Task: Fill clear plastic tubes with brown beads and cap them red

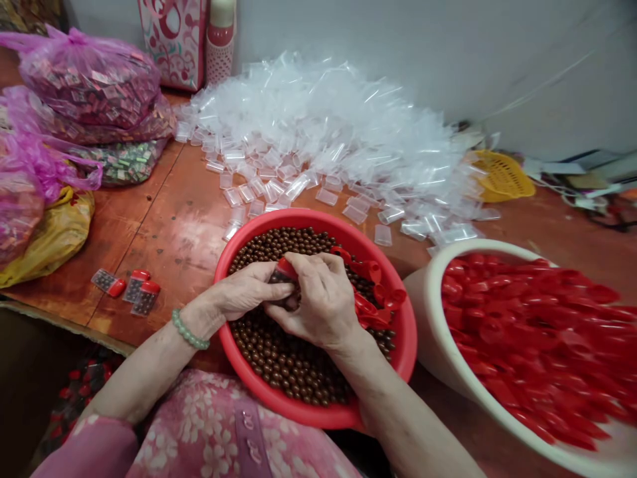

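Pinching a small red-capped clear container (282,274) near the centre of the frame, I hold it between my left hand (243,290), thumb pressed along its side, and my right hand (321,299), whose bent fingers cover part of it. A green bead bracelet (189,332) circles my left wrist. Both hands are close together over a red basin (407,338) of glossy brown balls (293,375), with loose red plastic pieces (397,299) lying along its right side. At left centre, three filled containers (144,297) with red caps lie on the reddish-brown table (166,232). Across the upper middle spreads a big heap of clear plastic cases (338,126). At the lower right, a white tub (426,332) is piled with glossy red parts (527,332). Knotted pink bags (92,83) fill the upper left; a yellow basket (502,178) sits at the right, beside the heap.
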A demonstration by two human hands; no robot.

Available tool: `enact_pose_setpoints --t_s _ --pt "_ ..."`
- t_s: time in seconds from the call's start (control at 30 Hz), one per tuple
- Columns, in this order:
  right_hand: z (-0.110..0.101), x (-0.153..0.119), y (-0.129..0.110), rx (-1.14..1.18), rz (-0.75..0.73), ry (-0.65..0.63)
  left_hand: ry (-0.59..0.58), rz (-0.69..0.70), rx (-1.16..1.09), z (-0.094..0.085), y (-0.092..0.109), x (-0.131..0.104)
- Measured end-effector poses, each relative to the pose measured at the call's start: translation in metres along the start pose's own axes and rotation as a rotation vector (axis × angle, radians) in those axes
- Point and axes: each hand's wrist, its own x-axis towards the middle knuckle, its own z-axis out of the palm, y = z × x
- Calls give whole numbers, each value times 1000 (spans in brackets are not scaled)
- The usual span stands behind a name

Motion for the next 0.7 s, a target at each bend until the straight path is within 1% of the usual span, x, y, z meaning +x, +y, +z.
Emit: enact_pose_setpoints --t_s 0.1,0.2,0.3,0.37,0.43,0.53,0.63,0.7 --pt "0 -1 -2 14 5 7 14 14 -13 2 1 -3" --pt "2 -2 -2 40 6 -46 72 -10 -111 4 3 -3" --pt "6 -4 0 72 6 -107 197 -79 -196 6 0 3" --pt "7 -6 0 83 33 -131 318 -76 -211 9 -5 8" --pt "7 -9 -1 69 47 -122 425 -61 -201 14 -9 11" --pt "4 -12 -2 -1 -29 -52 511 -82 -128 25 -11 9" --pt "0 -13 -3 -25 -138 -31 562 -105 -41 38 -6 0" --pt "-3 -12 -8 -13 -167 -16 569 -102 -8 44 -2 -8"
